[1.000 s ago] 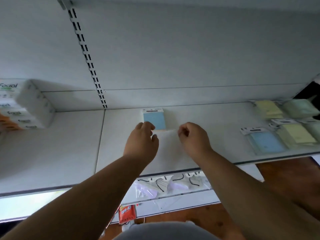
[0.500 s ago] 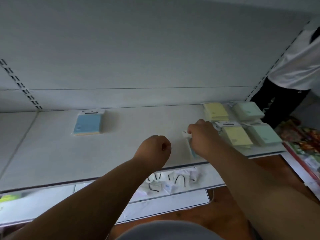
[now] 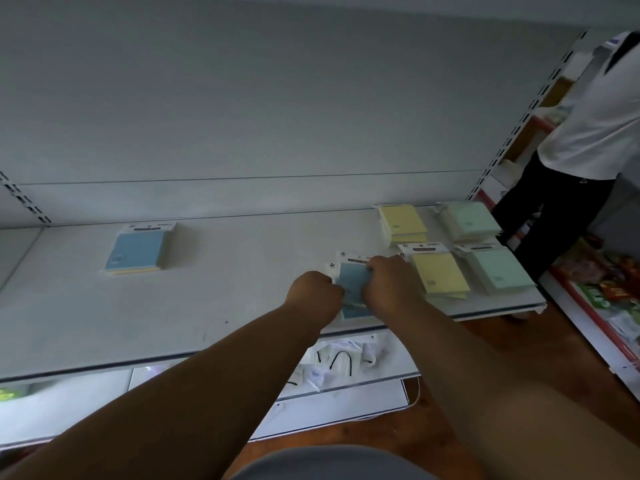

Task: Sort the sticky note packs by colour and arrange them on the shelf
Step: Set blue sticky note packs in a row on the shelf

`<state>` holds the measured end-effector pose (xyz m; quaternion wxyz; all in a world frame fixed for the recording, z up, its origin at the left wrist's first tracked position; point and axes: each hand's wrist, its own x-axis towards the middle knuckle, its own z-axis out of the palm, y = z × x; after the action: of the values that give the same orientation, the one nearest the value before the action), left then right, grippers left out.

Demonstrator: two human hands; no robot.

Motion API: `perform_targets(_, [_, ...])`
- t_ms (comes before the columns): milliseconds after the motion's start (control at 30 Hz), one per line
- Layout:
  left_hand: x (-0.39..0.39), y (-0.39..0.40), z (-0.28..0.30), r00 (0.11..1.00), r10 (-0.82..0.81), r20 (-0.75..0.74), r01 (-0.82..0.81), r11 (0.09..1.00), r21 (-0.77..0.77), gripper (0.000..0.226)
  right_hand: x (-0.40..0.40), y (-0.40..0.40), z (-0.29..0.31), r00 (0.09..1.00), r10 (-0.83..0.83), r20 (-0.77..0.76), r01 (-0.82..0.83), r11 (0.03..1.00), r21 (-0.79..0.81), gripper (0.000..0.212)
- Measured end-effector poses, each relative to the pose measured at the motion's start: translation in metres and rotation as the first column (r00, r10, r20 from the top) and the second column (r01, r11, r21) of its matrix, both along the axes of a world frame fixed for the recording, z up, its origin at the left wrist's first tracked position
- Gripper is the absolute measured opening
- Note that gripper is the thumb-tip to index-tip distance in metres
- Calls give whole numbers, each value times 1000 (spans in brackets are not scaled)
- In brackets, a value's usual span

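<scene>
Between both hands, flat blue sticky-note packs in clear wrap [image 3: 352, 282] are lying near the white shelf [image 3: 242, 306] front edge; left hand [image 3: 317, 292] and right hand [image 3: 389, 285] are gripping them, probably gathering blues together. Yellow paper packs [image 3: 440, 275] are sitting just right.

Blue pack [image 3: 351, 284] flat between my fingers near the shelf [image 3: 242, 271] front; another blue pack [image 3: 138, 249] lies far left; yellow [image 3: 440, 273] and green [image 3: 497, 270] stacks right.

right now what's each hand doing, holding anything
Left hand: fingers curled, gripping the left edge of the flat blue sticky note packs near the shelf front.
Right hand: gripping the same packs from the right.
</scene>
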<state>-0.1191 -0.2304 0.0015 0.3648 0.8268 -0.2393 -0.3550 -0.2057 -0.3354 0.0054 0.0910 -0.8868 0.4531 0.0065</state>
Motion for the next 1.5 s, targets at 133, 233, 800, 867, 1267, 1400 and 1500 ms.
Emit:
perform_targets(133, [5, -5, 3, 992, 32, -122, -34, 999, -21, 32, -2, 9, -8, 993, -79, 88, 70, 991, 111, 45])
perform_targets(233, [12, -1, -5, 992, 119, -43, -119, 993, -10, 25, 3, 15, -10, 946, -146, 291, 66, 960, 271, 50])
perform_targets(800, [126, 236, -14, 791, 432, 433, -276, 884, -378, 30, 145, 221, -9, 584, -437, 684, -227, 721, 654, 12])
perform_targets(867, [135, 258, -17, 758, 448, 475, -256, 873, -415, 29, 153, 242, -12, 566, -348, 747, -258, 786, 561, 24])
perform_targets(1267, [170, 302, -35, 715, 185, 674, -66, 978, -198, 12, 166, 300, -29, 649, -63, 758, -163, 962, 219, 14])
perform_targets(1400, [171, 302, -36, 732, 196, 652, -77, 975, -207, 16, 163, 300, -35, 736, -74, 673, -126, 962, 243, 13])
perform_targets(1500, [170, 301, -33, 732, 275, 623, -102, 949, -299, 19, 158, 298, -34, 656, -96, 748, -110, 969, 221, 15])
